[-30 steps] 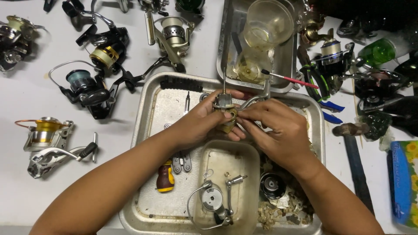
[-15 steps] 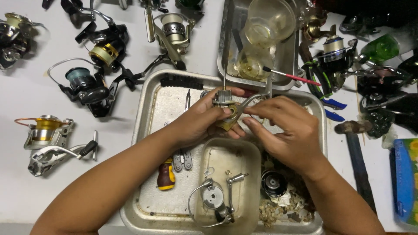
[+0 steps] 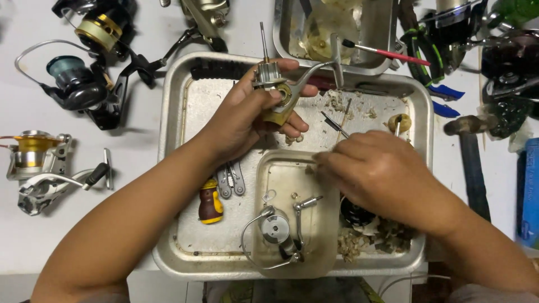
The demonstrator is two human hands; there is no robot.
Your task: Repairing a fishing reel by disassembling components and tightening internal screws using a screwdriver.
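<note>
My left hand [image 3: 247, 112] holds a fishing reel body [image 3: 278, 90], silver and gold with a thin shaft sticking up, over a large metal tray [image 3: 185, 112]. My right hand [image 3: 376, 171] is lower, over the edge of a smaller metal tray [image 3: 281, 174], with its fingers pinched together on a thin dark tool [image 3: 334, 123] whose tip points toward the reel body. A silver bail arm and rotor part [image 3: 275, 230] lies in the small tray.
A small brown and yellow screwdriver [image 3: 210, 205] and folding pliers [image 3: 231, 179] lie in the large tray. Several fishing reels [image 3: 73, 84] rest on the white table at left and top right. Another tray [image 3: 331, 28] holds a red-handled brush [image 3: 387, 54]. A hammer [image 3: 471, 163] lies at right.
My right hand has pulled away from the reel body, down and to the right, toward the small tray. My left hand keeps the reel body and has raised it slightly.
</note>
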